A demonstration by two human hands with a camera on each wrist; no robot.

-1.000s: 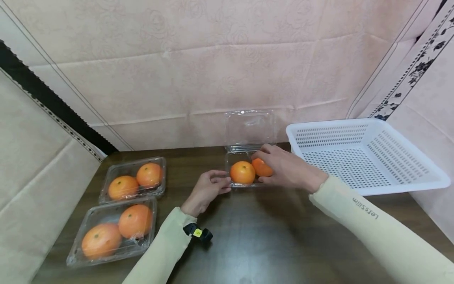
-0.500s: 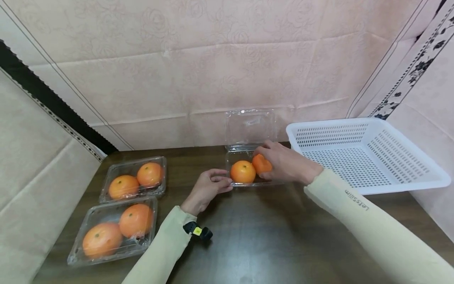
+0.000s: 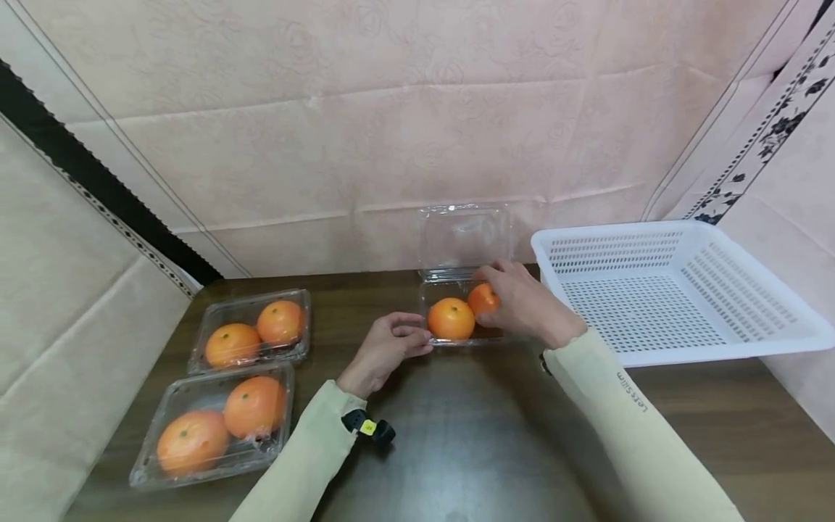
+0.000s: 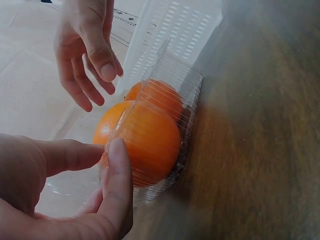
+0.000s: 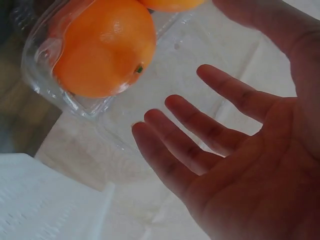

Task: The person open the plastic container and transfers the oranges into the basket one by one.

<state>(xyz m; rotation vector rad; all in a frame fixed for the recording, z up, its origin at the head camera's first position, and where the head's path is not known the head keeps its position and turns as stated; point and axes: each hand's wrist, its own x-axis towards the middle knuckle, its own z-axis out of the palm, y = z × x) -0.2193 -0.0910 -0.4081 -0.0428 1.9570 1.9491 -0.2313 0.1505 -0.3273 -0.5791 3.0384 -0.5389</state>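
A clear plastic clamshell box (image 3: 483, 336) stands at the table's back edge, its lid (image 3: 466, 239) raised against the cloth. Two oranges sit in it side by side: the left orange (image 3: 451, 319) and the right orange (image 3: 483, 298), partly hidden by a hand in the head view. My left hand (image 3: 386, 350) pinches the box's front left rim between thumb and finger, as the left wrist view shows. Over the right orange, my right hand (image 3: 525, 301) hovers with spread fingers (image 5: 165, 150); the right wrist view shows a gap between them and the fruit.
Two closed clear boxes, a farther one (image 3: 215, 317) and a nearer one (image 3: 171, 406), each with two oranges, lie at the left of the table. At the right is a white perforated basket (image 3: 646, 312). Patterned cloth (image 3: 365, 145) hangs close behind the table.
My right hand has let go of the right orange, which now rests in the box, and its forearm has swung left. My left hand keeps its place at the box's corner.
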